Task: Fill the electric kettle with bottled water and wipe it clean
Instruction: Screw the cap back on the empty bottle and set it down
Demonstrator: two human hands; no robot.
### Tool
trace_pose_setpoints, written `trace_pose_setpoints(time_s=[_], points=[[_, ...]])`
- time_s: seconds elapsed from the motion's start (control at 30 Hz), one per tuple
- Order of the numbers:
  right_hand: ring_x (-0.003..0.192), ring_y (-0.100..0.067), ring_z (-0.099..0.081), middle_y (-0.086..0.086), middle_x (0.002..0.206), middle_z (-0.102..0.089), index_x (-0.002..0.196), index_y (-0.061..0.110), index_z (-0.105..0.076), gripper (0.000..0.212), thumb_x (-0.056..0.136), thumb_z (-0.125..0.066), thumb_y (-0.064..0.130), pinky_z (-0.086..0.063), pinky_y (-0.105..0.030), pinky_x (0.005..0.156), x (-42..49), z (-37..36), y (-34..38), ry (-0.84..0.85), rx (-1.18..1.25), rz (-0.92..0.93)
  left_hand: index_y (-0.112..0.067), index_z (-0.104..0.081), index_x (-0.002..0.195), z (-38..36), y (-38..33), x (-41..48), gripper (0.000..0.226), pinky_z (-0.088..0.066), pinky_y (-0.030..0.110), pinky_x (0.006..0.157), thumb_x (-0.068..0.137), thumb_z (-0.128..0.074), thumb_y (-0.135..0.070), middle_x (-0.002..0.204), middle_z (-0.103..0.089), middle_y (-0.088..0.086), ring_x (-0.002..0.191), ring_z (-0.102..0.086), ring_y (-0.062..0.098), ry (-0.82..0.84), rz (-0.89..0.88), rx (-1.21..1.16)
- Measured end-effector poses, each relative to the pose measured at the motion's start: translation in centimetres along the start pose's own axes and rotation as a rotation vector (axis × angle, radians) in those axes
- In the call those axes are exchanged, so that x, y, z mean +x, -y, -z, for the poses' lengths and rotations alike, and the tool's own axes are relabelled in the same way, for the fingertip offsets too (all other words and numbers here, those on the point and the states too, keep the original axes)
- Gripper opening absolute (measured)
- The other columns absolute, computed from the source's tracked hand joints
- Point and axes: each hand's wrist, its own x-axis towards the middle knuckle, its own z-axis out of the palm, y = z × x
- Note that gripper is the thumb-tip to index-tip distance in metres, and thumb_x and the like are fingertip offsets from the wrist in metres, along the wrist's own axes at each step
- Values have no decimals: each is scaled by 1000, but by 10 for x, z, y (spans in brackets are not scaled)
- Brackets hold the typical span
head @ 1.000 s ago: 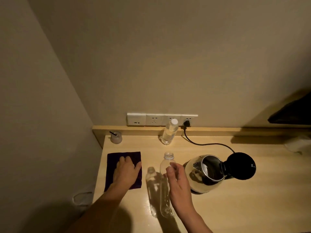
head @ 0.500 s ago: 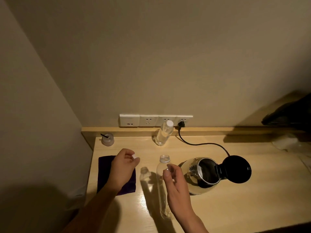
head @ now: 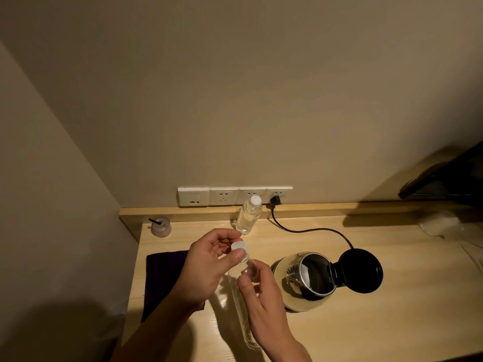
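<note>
Left hand (head: 206, 267) fingertips pinching small white plastic cap (head: 239, 246) onto clear empty plastic bottle (head: 241, 291), gripped upright by right hand (head: 264, 301). Beside it on wooden counter (head: 366, 322): shiny steel electric kettle (head: 305, 280), black lid open. Risk: cross-threaded cap, light bottle tipping.

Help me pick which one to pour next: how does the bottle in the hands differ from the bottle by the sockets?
The held bottle looks empty; the back bottle looks full. The held bottle's cap is just being set on by the left hand, the right hand steadying it; the back bottle stands capped, untouched. Both are clear plastic with white caps.
</note>
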Motion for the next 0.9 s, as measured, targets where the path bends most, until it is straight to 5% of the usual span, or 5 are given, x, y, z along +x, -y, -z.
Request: trace_pose_setpoints(time_s=[0.3, 0.5, 0.6, 0.7, 0.9], points=[[102, -9, -61, 9, 103, -65, 124, 27, -58, 78, 82, -43, 91, -44, -16, 83, 1, 9, 4, -37, 25, 27, -25, -80, 105, -8, -2, -1, 32, -59, 31, 88, 74, -86, -25, 104, -80, 6, 100, -74, 22, -22, -22, 25], [96, -19, -67, 5, 103, -68, 117, 25, -62, 66, 88, -49, 84, -54, -41, 89, 0, 8, 1, 8, 136, -6, -11, -80, 109, 3, -12, 8, 34, -58, 29, 90, 76, -83, -21, 111, -79, 16, 102, -75, 24, 185, -8, -52], [100, -18, -68, 7, 105, -69, 120, 28, -61, 68, 86, -49, 86, -54, -40, 91, -1, 9, 1, -6, 126, -8, -7, -75, 116, 7, -24, 15, 33, -57, 26, 91, 84, -77, -14, 115, -79, 9, 106, -75, 20, 286, -41, 131], [103, -15, -64, 11, 104, -66, 123, 30, -59, 70, 85, -46, 87, -52, -35, 92, -1, 13, 4, -4, 57, 12, -18, -74, 122, 8, -41, 19, 33, -56, 28, 93, 90, -74, -28, 116, -76, 6, 107, -71, 18, 331, -95, 407], [102, -9, -60, 23, 104, -59, 121, 29, -58, 73, 85, -40, 90, -43, -15, 81, -2, 22, 15, 13, -67, 109, -27, -78, 103, 10, -72, 22, 14, -43, 13, 71, 94, -73, -36, 93, -62, -5, 80, -57, 7, 478, -170, 817]])
